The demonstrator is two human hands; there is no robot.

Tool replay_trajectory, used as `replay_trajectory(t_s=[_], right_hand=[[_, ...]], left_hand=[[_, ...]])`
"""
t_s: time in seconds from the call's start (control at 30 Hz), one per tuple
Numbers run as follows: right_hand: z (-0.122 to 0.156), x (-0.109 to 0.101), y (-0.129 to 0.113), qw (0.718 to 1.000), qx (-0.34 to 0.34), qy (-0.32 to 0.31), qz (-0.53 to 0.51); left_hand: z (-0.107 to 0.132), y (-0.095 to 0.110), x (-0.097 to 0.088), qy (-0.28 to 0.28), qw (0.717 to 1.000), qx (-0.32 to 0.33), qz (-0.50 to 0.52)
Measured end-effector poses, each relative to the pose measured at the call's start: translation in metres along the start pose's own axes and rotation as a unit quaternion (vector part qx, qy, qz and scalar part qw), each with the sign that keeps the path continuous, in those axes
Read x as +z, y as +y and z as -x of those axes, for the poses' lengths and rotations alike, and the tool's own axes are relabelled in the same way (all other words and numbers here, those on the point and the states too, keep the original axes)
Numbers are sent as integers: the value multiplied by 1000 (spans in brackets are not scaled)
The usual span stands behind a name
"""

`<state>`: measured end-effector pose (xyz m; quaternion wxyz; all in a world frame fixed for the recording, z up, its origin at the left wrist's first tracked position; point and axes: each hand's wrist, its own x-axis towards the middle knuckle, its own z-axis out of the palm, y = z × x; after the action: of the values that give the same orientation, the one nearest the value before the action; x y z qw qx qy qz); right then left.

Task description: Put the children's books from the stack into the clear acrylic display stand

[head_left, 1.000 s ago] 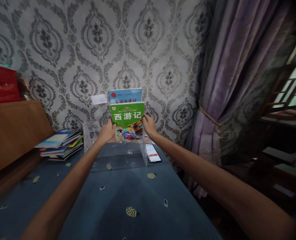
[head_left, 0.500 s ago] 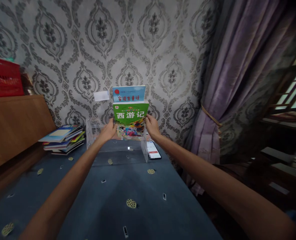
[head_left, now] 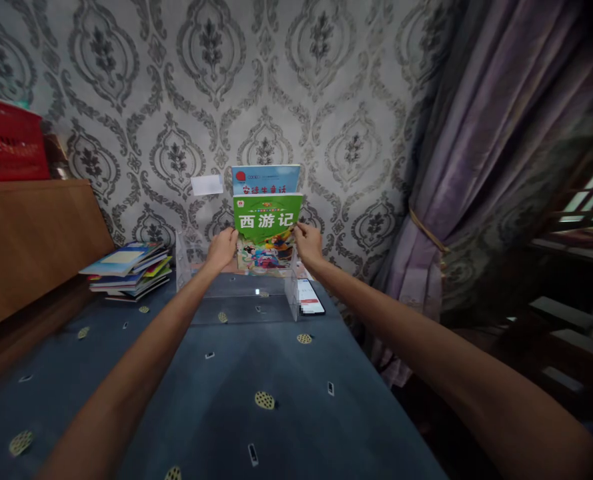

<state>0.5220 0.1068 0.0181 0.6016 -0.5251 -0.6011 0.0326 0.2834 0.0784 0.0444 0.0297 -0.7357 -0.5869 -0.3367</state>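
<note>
One green book, white-lettered title above an illustrated cover: upright, near the far edge of the counter, at the clear rack; whether its base touches the rack cannot be told. Left hand: closed on the book's left edge. Right hand: thumb and fingers narrowed on its right edge. One blue book, red-lettered: upright directly behind, upper part showing. One phone, screen lit: flat beside the rack's right side, near the counter's right edge. One stack of books, unevenly piled: left of the rack, toward the far left of the counter, beside a wooden cabinet. One red basket: on the cabinet top. Counter covering: dark blue, with scattered pale yellow dotted motifs.
</note>
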Motion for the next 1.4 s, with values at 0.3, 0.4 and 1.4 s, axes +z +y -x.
replay_trajectory(t_s=[0.3, 0.4, 1.4], right_hand=[[-21, 2, -6, 999, 1, -12, 49], [-18, 1, -2, 999, -19, -15, 24], [26, -20, -4, 999, -7, -42, -27]], left_hand=[[-7, 4, 5, 10, 999, -16, -32], [-4, 5, 5, 1, 999, -16, -31], [13, 3, 2, -17, 1000, -4, -3]])
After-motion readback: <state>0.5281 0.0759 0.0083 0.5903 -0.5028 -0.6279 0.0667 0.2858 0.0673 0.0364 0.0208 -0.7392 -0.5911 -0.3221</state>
